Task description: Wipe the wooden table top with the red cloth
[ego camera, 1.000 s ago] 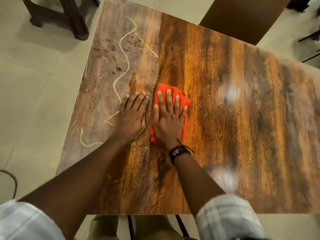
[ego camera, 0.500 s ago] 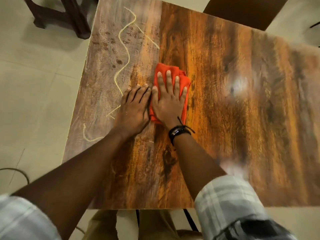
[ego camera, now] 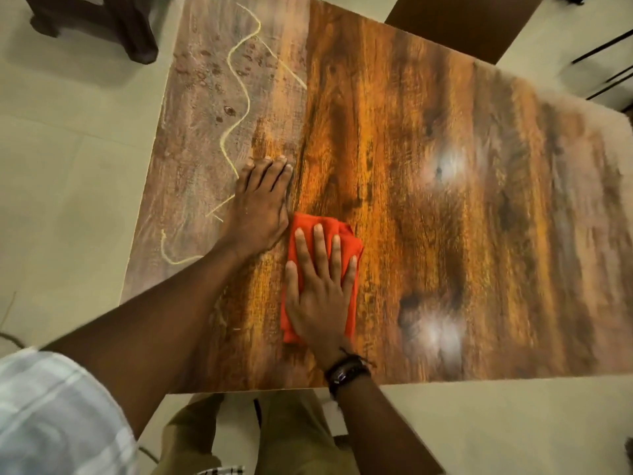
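Sliding back toward the near edge since a moment ago, the right grip (ego camera: 318, 296) is pressing the red cloth (ego camera: 344, 234) flat on the wooden worktop (ego camera: 445, 200) with its fingers straight and a little spread. The left grip (ego camera: 262, 207) is lying flat on the bare wood just beside the cloth's far left corner, fingers close together, next to a yellow wavy line (ego camera: 239, 97).

A pale grey-green tiled floor (ego camera: 68, 159) with faint grout lines spreads out on every side, softly and evenly lit. At the upper left, the thick dark brown wooden legs of a piece of furniture (ego camera: 133, 39) stand on the tiles. At the top right is a plain brown flat panel (ego camera: 459, 25), perhaps a chair seat. Thin black rods (ego camera: 603, 46) cross the right edge.
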The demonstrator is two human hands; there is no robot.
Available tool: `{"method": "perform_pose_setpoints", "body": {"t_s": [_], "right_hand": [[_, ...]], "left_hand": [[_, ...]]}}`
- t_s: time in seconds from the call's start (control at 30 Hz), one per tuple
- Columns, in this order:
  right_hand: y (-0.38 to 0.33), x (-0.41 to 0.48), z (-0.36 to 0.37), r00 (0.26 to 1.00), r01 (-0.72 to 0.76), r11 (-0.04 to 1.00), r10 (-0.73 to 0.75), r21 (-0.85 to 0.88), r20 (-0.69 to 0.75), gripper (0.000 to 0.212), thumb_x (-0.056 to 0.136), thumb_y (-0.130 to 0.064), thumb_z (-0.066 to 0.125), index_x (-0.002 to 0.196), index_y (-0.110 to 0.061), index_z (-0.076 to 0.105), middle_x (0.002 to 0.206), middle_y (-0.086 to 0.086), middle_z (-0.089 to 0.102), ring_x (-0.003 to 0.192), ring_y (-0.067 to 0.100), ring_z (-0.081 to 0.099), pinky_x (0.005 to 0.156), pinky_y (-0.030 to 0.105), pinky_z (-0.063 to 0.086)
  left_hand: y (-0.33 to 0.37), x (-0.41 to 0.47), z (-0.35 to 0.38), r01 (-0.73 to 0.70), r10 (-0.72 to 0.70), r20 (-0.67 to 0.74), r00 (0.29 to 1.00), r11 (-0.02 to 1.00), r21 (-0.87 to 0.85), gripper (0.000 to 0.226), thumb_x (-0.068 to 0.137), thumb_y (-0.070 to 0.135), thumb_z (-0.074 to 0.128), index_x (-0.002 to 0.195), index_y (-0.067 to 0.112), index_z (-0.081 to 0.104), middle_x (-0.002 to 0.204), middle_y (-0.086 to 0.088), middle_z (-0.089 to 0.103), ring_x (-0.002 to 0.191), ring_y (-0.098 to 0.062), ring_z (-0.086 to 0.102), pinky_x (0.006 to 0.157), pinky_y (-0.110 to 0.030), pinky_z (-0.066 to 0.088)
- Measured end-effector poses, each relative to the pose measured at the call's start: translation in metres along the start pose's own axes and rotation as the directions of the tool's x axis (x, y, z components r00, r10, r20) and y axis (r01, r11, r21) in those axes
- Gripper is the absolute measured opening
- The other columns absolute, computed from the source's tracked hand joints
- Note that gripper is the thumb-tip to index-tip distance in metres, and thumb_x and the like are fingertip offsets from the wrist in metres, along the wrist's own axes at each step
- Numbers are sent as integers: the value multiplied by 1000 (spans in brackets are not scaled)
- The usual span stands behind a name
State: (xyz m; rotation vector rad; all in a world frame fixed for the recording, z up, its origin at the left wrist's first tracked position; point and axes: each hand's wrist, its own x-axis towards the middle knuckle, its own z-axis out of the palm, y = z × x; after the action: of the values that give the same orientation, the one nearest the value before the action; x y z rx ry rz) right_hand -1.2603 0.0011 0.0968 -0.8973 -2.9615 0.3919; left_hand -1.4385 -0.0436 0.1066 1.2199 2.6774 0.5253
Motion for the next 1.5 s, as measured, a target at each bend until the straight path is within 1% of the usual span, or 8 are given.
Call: {"method": "perform_pose_setpoints", "body": {"t_s": [0.23,0.37,0.53,0.73,0.93,1.1,1.37,1.5], "right_hand": [[-11,139,-1,998,-58,998,58,-26,3,55,106,-46,28,158,-39,14,169,-8,4,156,18,0,123,56,-2],[-12,155,-4,997,-68,997,67,34,32,55,107,-46,28,159,-39,13,169,-9,3,156,17,-1,124,53,-6],[-14,106,-8,998,-59,998,59,9,23,56,106,-48,32,158,-39,14,169,-8,4,156,17,-1,124,50,-6],[-6,-28,6,997,-29,1000,29,6,-71,58,104,-47,38,159,-34,22,168,-5,10,156,19,4,124,56,7],[-6,-109,12,997,-74,997,74,-11,-20,60,104,-47,31,160,-34,15,169,-6,4,157,20,1,123,56,5],[-18,-75,6,996,-87,996,87,7,6,58,104,-48,29,159,-35,18,169,-6,6,157,20,-2,124,55,-4],[-43,67,-1,995,-78,997,79,-17,58,57,106,-47,27,159,-38,9,169,-9,0,156,17,-4,123,55,-4],[-48,92,1,994,-85,996,86,-14,69,56,107,-47,26,159,-38,8,169,-10,-1,156,17,-4,124,53,-5]], "left_hand": [[-1,0,5,3,-5,-64,998,999,-32,54,98,21,35,150,7,34,157,-11,33,147,-27,25,123,-45,10],[0,-1,6,3,-20,-124,992,991,-136,48,99,18,36,145,5,41,151,-13,42,143,-27,34,122,-44,17],[-7,-22,-5,-19,-12,-167,986,983,-181,42,101,22,41,138,6,48,144,-13,49,137,-27,41,115,-42,28],[-35,-80,-18,-90,86,-111,990,996,-30,48,100,30,35,141,7,44,146,-13,46,136,-30,39,115,-46,24],[-40,-107,-15,-112,109,-94,990,993,-24,49,101,29,37,144,8,42,148,-12,44,140,-30,36,117,-48,23],[-36,-110,-12,-89,89,-99,991,996,6,49,100,28,36,143,6,44,148,-13,44,141,-30,36,118,-48,23],[-39,-111,-9,-87,89,-80,993,996,27,47,102,26,35,144,5,43,149,-13,43,142,-28,33,120,-45,21],[-40,-113,-8,-88,90,-81,993,996,22,46,102,24,36,143,5,43,148,-14,44,141,-29,35,119,-46,23]]}}
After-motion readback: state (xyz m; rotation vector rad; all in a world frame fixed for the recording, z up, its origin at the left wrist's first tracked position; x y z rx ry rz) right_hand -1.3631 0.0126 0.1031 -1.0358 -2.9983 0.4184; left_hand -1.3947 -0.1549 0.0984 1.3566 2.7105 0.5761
